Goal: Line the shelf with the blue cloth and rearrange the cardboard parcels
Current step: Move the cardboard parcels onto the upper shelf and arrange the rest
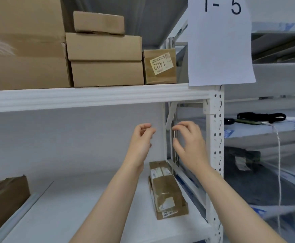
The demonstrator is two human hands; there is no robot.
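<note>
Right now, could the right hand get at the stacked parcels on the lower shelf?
Probably yes: the right hand hangs empty above the stacked parcels, with only open air between them.

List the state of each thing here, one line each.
Left hand, raised, fingers loosely curled, holding nothing.
Right hand, raised, fingers loosely curled, holding nothing.
Lower shelf, no cloth on it.
Two taped parcels, stacked at the lower shelf's right end.
1402 parcel, closed, label upside down, on upper shelf.
Three plain boxes, closed, stacked beside it.
</note>
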